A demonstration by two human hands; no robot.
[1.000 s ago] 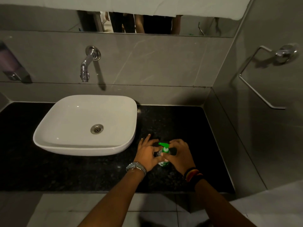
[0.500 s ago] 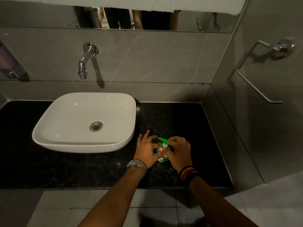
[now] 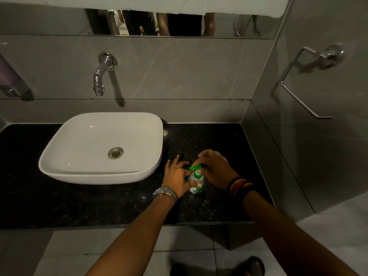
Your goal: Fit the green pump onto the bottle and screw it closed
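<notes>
A small clear bottle (image 3: pixel 196 185) with a green and white label stands upright on the black counter (image 3: pixel 119 202), right of the basin. The green pump (image 3: pixel 196 168) sits on its neck, nozzle pointing left. My left hand (image 3: pixel 176 179) grips the bottle's body from the left, thumb across the label. My right hand (image 3: pixel 216 169) reaches over from the right, with its fingers pinching the pump head and collar. Most of the bottle is hidden behind both hands.
A white basin (image 3: pixel 79 172) takes up the counter's left half, under a chrome wall tap (image 3: pixel 101 74). A grey side wall with a towel ring (image 3: pixel 310 80) closes the right. A soap dispenser (image 3: pixel 10 80) hangs far left. The counter's front edge lies just below my wrists.
My right hand has shifted from wrapping the pump's right side to arching over its top, and the pump nozzle has turned. The left hand keeps its hold. The camera view drifted slightly.
</notes>
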